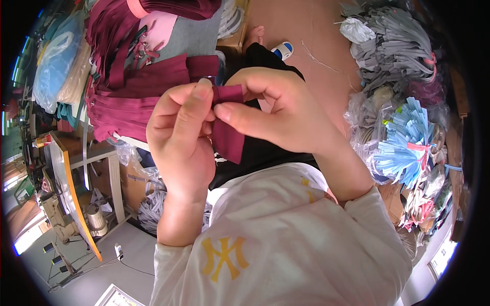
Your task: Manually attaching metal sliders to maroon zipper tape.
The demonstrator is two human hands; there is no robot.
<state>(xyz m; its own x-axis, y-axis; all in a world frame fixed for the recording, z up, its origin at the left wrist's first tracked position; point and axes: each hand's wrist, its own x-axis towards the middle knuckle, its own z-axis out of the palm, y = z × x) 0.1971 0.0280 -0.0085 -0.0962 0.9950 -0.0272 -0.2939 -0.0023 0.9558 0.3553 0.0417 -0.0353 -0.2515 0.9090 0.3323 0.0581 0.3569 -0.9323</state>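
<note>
A short maroon fabric strip (pixel 228 140) hangs folded between my two hands over my lap. My left hand (pixel 178 122) pinches its upper left end between thumb and fingers. My right hand (pixel 286 109) grips the strip close beside, with the thumb pressed on its front and the fingers curled behind. Whatever lies under the fingertips is hidden. Just left of and beyond my left hand, a row of similar maroon strips (pixel 135 94) lies on the table. Behind them sits a maroon bundle (pixel 113 43), and small metal pieces (pixel 148 52) lie near it.
On the right stand a grey strip bundle (pixel 398 46) and a light blue strip bundle (pixel 406 145), among plastic bags. A sewing machine (pixel 58 214) and an orange-edged board (pixel 76 194) are at the lower left. A blue and white slipper (pixel 283 50) lies on the floor.
</note>
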